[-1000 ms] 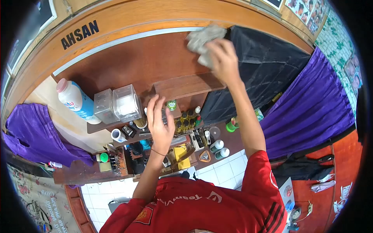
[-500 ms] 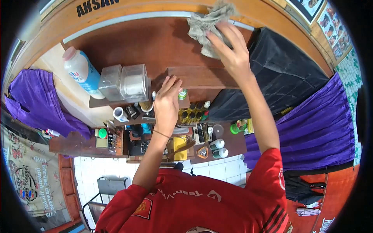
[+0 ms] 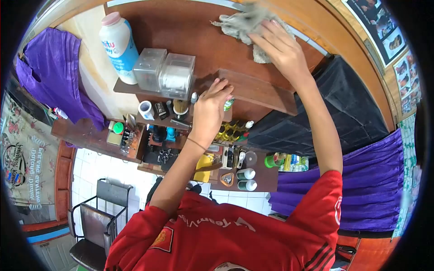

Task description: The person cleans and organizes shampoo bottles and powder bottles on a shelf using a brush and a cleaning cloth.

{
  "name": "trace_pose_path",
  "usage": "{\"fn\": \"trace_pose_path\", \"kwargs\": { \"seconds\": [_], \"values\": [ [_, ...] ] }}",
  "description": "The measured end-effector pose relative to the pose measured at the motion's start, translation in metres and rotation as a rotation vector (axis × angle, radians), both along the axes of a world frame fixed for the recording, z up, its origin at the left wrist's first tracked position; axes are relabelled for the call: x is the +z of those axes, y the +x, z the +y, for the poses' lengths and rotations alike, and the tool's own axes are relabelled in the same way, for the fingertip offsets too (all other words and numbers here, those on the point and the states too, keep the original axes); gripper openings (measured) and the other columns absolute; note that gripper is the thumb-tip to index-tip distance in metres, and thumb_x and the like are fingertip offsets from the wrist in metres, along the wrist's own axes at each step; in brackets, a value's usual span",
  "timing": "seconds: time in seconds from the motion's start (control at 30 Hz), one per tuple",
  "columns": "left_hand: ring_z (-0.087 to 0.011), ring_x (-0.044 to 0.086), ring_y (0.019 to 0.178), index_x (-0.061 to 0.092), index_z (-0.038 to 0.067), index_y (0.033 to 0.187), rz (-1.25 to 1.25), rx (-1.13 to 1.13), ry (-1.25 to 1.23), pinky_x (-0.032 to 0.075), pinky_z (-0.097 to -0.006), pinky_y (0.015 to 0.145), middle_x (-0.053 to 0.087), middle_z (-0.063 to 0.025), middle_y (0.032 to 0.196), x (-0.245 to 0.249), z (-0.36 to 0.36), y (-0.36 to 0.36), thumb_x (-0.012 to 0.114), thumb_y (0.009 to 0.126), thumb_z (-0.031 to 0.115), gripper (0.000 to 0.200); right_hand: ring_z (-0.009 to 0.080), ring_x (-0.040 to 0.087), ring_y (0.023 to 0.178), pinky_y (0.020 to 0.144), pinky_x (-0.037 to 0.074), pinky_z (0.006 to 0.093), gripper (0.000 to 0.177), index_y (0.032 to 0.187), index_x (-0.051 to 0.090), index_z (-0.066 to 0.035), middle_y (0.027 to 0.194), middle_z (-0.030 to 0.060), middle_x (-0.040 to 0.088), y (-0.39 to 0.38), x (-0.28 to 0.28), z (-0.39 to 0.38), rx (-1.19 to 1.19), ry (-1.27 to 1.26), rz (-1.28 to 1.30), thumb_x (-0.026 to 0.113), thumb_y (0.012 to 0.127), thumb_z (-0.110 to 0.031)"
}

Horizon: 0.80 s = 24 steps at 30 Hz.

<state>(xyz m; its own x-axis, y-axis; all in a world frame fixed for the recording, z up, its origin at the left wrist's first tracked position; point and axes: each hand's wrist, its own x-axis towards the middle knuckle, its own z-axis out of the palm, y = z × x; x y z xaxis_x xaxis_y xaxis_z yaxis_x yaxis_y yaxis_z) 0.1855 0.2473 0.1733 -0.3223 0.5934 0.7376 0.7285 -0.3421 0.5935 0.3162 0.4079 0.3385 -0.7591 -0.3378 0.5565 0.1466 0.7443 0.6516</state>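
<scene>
My right hand [image 3: 282, 52] presses a crumpled grey cloth [image 3: 246, 27] against the brown wooden panel [image 3: 181, 27] near its upper edge. The fingers lie over the cloth. My left hand [image 3: 210, 110] is by the end of a narrow wooden shelf [image 3: 262, 92], its fingers bent and close together. A small green-and-white container [image 3: 228, 104] shows beside those fingers. Whether they grip it is hidden. Left of that hand, two clear plastic boxes [image 3: 176, 79] and a white-and-blue powder bottle [image 3: 120, 49] stand on a ledge.
Below are a shaving brush [image 3: 181, 108], a white cup [image 3: 146, 109], several yellow bottles [image 3: 230, 131] and two white bottles [image 3: 246, 174]. Black covering [image 3: 312, 117] hangs at the right, beside a purple curtain [image 3: 334, 189]. A chair [image 3: 97, 217] stands at lower left.
The head view has shifted and turned, showing more of the chair. My right hand and the cloth have moved slightly along the panel. My left hand stays near the shelf end.
</scene>
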Motion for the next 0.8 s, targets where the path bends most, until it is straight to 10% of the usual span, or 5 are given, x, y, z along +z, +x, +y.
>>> {"fn": "trace_pose_path", "kwargs": {
  "seconds": [0.27,0.47,0.8],
  "values": [
    [-0.0358,0.064,0.111,0.073,0.001,0.104,-0.059,-0.052,0.000,0.052,-0.0405,0.091,0.069,-0.0189,0.112,0.005,-0.004,-0.007,0.066,0.083,0.002,0.023,0.0236,0.064,0.112,0.101,0.050,0.0394,0.036,0.111,0.070,-0.006,0.116,0.0092,0.068,0.014,-0.076,0.008,0.008,-0.201,-0.382,0.061,0.076,-0.010],
    [-0.0349,0.061,0.117,0.071,0.000,0.107,0.025,-0.019,0.033,0.049,-0.0423,0.096,0.067,-0.0200,0.117,-0.005,0.000,-0.007,0.061,0.086,0.000,0.023,0.0273,0.061,0.117,0.104,0.047,0.0452,0.041,0.117,0.068,-0.006,0.122,0.0128,0.064,-0.031,0.002,-0.026,-0.035,0.027,0.143,0.063,0.076,-0.005],
    [-0.0332,0.058,0.121,0.063,-0.007,0.118,-0.018,-0.131,-0.075,0.046,-0.0455,0.097,0.059,-0.0229,0.130,-0.005,-0.035,-0.013,0.057,0.084,-0.002,0.034,0.0271,0.062,0.116,0.104,0.049,0.0401,0.035,0.109,0.072,-0.007,0.117,0.0098,0.069,-0.032,-0.048,-0.037,-0.050,-0.548,-0.417,0.063,0.076,0.001]
  ]
}}
